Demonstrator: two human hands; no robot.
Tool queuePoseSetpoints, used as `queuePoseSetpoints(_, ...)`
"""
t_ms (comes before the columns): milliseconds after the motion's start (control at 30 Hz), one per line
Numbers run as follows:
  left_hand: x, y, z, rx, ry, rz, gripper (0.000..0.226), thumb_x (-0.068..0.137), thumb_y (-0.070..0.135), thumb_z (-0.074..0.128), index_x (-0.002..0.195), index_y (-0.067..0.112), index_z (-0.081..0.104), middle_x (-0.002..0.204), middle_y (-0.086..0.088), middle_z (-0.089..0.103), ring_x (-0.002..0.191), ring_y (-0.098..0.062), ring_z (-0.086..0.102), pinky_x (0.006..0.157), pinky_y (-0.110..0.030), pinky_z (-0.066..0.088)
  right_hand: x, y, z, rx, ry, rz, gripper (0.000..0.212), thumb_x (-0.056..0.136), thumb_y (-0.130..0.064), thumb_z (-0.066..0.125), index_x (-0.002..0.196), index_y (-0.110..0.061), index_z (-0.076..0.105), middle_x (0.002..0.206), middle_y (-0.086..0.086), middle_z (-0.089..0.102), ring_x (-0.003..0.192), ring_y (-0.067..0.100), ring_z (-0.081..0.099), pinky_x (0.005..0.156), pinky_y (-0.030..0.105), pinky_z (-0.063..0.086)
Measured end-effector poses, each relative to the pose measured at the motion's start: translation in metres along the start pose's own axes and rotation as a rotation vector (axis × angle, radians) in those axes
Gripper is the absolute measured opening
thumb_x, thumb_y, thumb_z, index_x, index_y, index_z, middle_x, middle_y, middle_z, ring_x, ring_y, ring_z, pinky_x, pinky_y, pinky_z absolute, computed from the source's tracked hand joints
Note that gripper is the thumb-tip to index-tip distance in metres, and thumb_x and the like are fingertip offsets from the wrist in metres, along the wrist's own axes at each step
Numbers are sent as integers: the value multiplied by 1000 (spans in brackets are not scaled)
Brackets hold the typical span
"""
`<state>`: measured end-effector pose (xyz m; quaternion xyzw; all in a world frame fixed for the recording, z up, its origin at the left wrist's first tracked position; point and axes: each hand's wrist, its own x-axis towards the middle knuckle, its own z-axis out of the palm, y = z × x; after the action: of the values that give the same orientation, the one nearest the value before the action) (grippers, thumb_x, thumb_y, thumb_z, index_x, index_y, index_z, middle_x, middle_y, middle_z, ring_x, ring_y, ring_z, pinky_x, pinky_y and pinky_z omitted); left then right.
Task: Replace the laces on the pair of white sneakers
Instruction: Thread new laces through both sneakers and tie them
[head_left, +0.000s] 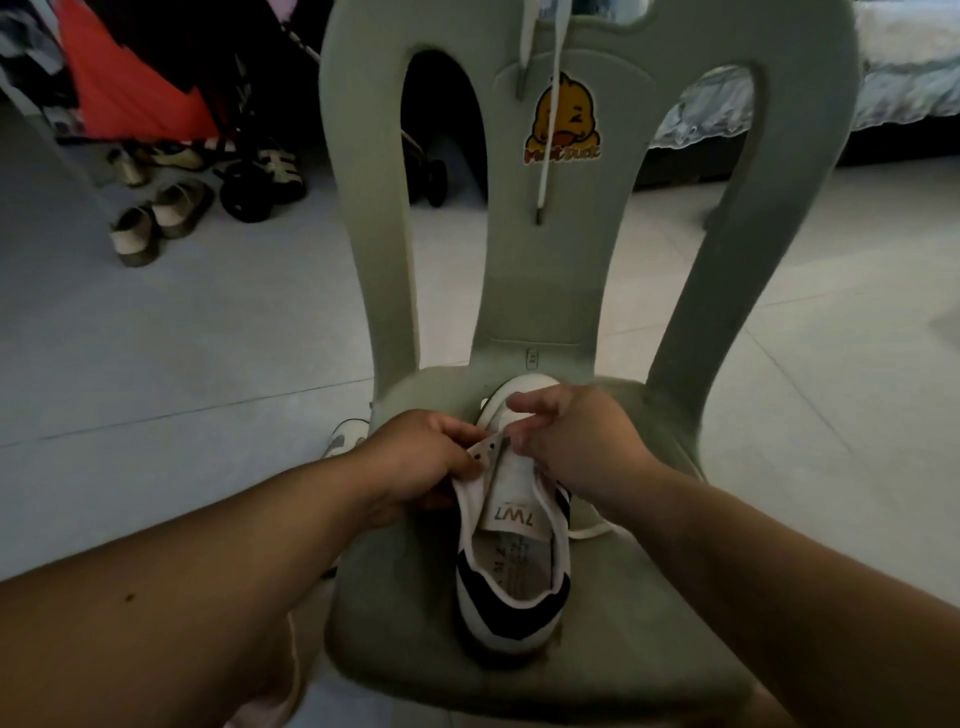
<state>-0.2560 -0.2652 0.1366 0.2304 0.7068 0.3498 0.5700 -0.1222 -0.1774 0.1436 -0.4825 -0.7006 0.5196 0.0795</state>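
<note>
1 view only, a head-worn wide-angle camera. It looks forward and steeply down from above the front edge of the pale green moulded plastic chair (571, 291) and faces its backrest. Range is close: 2 bare forearms enter from the bottom corners, and the left hand (426, 457) and right hand (571, 441) meet near frame centre over the white low-top sneaker with dark side stripes (511, 561) on the seat. The pale tiled floor (156, 338) fills the periphery on both sides.
</note>
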Motion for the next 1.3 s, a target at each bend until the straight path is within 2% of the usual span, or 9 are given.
queuePoseSetpoints(100,2,-3,0,-33,-2,-17,32,84,-8,56,103,13,71,106,-17,70,105,-34,64,94,-47,50,1,-1,4,-42,-36,-25,33,89,-1,57,115,-20,65,85,-9,70,70,-5,60,64,3,45)
queuePoseSetpoints(233,2,-4,-1,-59,-3,-25,32,84,-8,57,102,14,71,105,-15,71,103,-31,65,94,-47,51,3,1,8,-160,10,-30,36,85,-5,62,115,-25,64,96,-4,72,85,8,65,73,17,50)
queuePoseSetpoints(533,0,-3,0,-59,-11,-4,32,85,-7,56,101,17,71,104,-12,71,105,-31,64,94,-47,51,1,-5,5,-201,33,31,39,75,-13,69,112,-24,65,99,-3,69,86,11,64,70,20,50)
queuePoseSetpoints(733,-4,0,0,142,21,142,28,86,2,62,91,28,69,94,0,73,86,-16,69,71,-25,57,1,-7,7,-182,51,21,30,75,-16,70,103,-26,64,96,-2,66,85,14,64,71,25,52)
queuePoseSetpoints(867,-7,1,1,215,68,201,13,89,21,62,99,23,71,96,0,72,83,-13,66,74,-28,52,2,-4,11,-137,45,-11,23,74,-18,73,89,-30,61,94,-1,69,83,14,65,66,24,51)
queuePoseSetpoints(967,-6,6,0,156,83,146,23,97,25,50,95,12,69,80,-5,67,57,-11,60,53,-20,46,1,-3,12,-111,54,-42,24,74,-15,70,80,-34,57,90,-3,71,84,14,67,71,23,52)
queuePoseSetpoints(1067,-1,7,1,258,89,168,21,98,21,49,89,19,69,62,2,62,41,-3,54,43,-16,40,-3,-4,10,-94,58,-91,23,79,-13,69,86,-32,59,83,-7,71,78,8,66,63,14,49)
queuePoseSetpoints(1200,3,6,2,256,90,171,12,93,21,59,89,18,69,65,2,65,48,-5,59,48,-21,43,-4,0,9,-98,40,-113,24,82,-7,65,92,-28,61,80,-7,70,79,7,65,75,23,51)
queuePoseSetpoints(1300,4,7,1,223,87,181,7,90,20,64,85,19,69,68,1,69,56,-10,64,53,-25,44,-2,5,14,-99,41,-137,26,84,-4,60,88,-30,61,77,-10,66,77,5,63,69,16,48)
